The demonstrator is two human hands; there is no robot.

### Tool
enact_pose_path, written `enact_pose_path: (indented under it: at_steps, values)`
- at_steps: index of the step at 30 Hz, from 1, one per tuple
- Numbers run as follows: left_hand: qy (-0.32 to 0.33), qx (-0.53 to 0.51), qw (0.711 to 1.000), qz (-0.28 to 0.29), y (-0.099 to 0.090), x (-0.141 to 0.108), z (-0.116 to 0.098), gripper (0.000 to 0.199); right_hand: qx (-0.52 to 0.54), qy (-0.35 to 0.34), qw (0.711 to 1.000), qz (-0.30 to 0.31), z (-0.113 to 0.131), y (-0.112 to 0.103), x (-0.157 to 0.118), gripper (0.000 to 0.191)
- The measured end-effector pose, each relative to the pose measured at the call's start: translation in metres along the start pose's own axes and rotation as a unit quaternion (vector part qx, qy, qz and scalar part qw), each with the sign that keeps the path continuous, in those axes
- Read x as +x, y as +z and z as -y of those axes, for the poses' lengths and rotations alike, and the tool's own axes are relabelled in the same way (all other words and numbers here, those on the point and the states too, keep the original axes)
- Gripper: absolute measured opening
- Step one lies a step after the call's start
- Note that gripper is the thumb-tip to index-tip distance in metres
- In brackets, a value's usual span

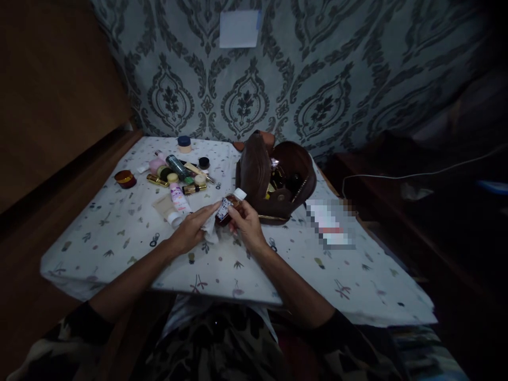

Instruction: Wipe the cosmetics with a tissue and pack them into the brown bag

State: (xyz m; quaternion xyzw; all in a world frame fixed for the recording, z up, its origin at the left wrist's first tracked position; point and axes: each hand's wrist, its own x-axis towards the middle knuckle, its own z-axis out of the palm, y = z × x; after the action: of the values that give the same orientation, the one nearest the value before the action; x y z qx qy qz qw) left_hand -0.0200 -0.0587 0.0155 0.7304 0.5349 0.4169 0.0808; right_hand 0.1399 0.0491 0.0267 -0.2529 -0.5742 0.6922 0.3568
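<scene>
A white-capped amber bottle (pixel 229 202) is held tilted in the right hand (pixel 251 225), apparently to be steadied against the white cloth (pixel 211 230) gripped beside it by the left hand (pixel 192 228).

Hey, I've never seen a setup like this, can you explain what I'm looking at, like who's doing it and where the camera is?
There's no machine here: a person is working with two bare hands. The single picture comes from a camera worn on their head, looking forward and down, so their arms reach in from the bottom. The right hand holds a small brown bottle with a white cap, while the left hand holds a white cloth against it. On the patterned tablecloth, tubes and jars lie at left, including a blue-lidded jar. An open brown bag with things inside stands beyond the hands. The patch at right is pixelated, so I can't tell what it is.
</scene>
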Motion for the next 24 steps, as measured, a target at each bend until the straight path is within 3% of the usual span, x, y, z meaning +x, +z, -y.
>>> enact_pose_path:
  at_steps: [11, 17, 21, 24]
  values:
    - [0.048, 0.026, 0.998, 0.037, -0.007, 0.004, -0.011, 0.081, 0.047, 0.009, 0.999, 0.013, -0.003, 0.003, 0.000, 0.062]
    - [-0.008, 0.017, 0.998, 0.053, -0.003, 0.002, -0.006, 0.082, 0.064, 0.016, 0.996, 0.057, -0.006, 0.001, -0.001, 0.062]
    - [-0.004, -0.048, 0.998, 0.039, -0.006, 0.003, -0.004, 0.072, 0.060, 0.021, 0.996, 0.068, -0.001, 0.000, -0.004, 0.054]
    - [-0.061, -0.123, 0.990, 0.033, -0.012, 0.007, -0.012, 0.063, 0.052, 0.025, 0.996, 0.074, 0.007, 0.000, -0.008, 0.052]
